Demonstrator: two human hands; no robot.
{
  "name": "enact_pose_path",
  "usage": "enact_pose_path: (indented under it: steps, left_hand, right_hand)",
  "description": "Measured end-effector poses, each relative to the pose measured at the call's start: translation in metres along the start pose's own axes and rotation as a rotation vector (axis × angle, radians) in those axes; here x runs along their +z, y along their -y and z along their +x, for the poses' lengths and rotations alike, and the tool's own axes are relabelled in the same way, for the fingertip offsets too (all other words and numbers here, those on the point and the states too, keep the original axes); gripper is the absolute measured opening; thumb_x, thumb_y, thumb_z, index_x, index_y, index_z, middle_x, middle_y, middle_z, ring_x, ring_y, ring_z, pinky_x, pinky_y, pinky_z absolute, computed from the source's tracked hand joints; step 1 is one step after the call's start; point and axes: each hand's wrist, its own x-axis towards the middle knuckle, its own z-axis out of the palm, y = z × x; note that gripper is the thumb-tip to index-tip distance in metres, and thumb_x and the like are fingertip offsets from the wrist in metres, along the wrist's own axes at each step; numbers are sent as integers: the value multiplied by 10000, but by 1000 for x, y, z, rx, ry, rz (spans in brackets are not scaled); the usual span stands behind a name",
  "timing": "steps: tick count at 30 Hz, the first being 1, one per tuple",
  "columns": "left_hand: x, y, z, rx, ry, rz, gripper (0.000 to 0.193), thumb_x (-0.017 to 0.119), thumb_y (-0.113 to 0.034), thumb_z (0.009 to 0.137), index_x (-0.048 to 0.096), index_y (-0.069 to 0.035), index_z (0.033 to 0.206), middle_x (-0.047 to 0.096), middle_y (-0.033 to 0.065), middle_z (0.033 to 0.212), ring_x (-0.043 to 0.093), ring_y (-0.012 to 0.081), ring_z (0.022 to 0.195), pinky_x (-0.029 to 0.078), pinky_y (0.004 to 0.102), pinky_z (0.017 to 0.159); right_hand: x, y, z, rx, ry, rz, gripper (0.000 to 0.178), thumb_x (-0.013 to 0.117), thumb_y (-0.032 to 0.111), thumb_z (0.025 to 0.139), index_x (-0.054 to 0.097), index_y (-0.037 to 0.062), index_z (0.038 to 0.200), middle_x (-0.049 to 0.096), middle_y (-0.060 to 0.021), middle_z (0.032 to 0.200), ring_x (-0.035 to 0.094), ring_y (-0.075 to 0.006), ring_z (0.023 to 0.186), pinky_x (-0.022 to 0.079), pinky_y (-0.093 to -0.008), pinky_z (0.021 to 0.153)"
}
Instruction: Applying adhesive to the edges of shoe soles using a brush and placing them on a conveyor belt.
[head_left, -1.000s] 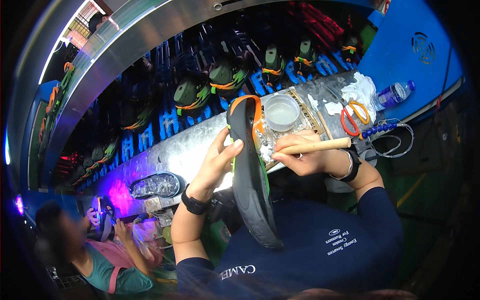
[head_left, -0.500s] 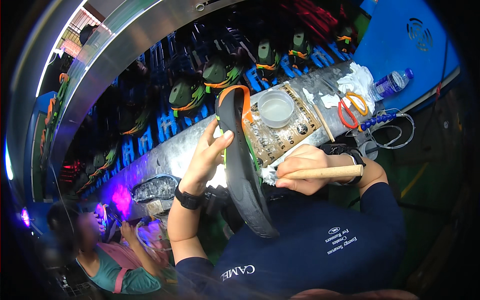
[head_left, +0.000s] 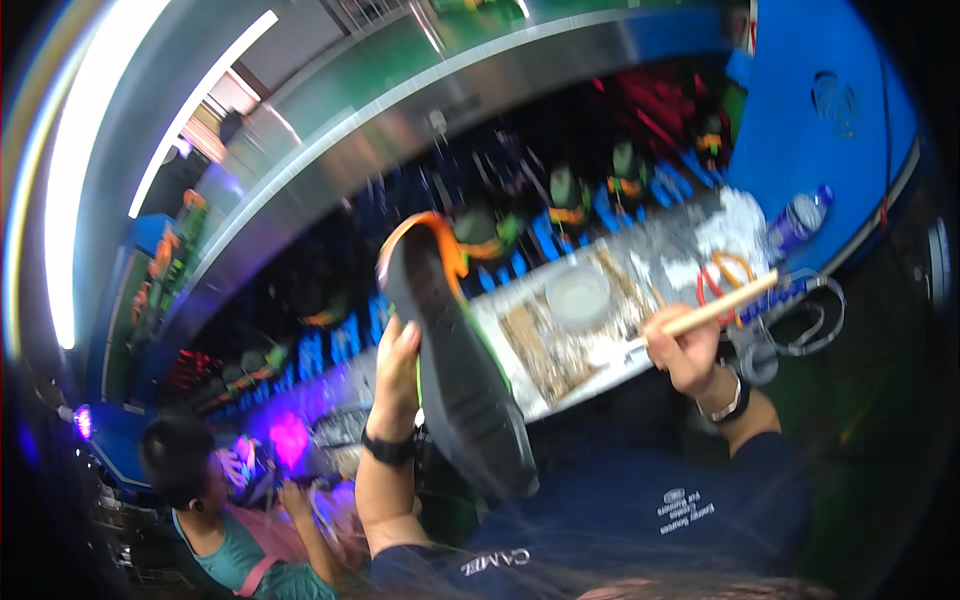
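Nearest the person, over the dark blue shirt [head_left: 640,490], the left hand [head_left: 397,368] clasped a black shoe sole [head_left: 450,350] by its left edge, fingers wrapped on it, a black wristband [head_left: 388,447] below. Sole stood tilted, its heel end low by the chest, its orange-rimmed toe end up and leaning left, above the near edge of the metal bench [head_left: 600,330]. Right hand [head_left: 685,350] was clenched round a wooden-handled brush [head_left: 715,308], handle pointing up to the right, its tip over the bench's near edge; the brush was apart from the sole. Frame blurred, bristles hard to make out.

On the bench past the brush: a round clear bowl [head_left: 580,295] near the middle, red-handled scissors [head_left: 708,288] and white rags [head_left: 735,225] toward the right end, a plastic bottle [head_left: 797,222] at the far right corner. Beyond the bench's far edge, dark green shoes [head_left: 565,200] sat on blue racks [head_left: 545,240]. Lower left, another person in a teal top [head_left: 215,520] sat well apart.
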Motion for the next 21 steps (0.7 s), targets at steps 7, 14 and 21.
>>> enact_pose_path:
  steps: [7,14,21]
  left_hand:
    - [6,-74,-8,949,-155,295,577,590,-164,696,378,20,1200,464,124,1157,484,234,1033,361,347,914]
    - [63,-154,164,1361,-571,1051,393,675,-148,708,529,49,1016,572,127,979,536,209,886,404,322,817]
    - [120,-133,167,845,182,1365,481,635,-244,729,498,29,1100,512,217,1131,448,314,1123,334,333,947]
  right_hand:
    - [-41,-25,-11,142,-105,146,74,544,70,822,519,2,835,474,-3,587,402,-35,474,317,-177,419]
    - [-72,-29,-12,110,-234,129,80,537,78,825,503,8,812,459,2,564,405,-37,465,319,-177,411]
    - [-75,-24,-14,124,-317,41,106,544,87,821,500,9,763,441,11,550,387,-32,463,300,-180,415]
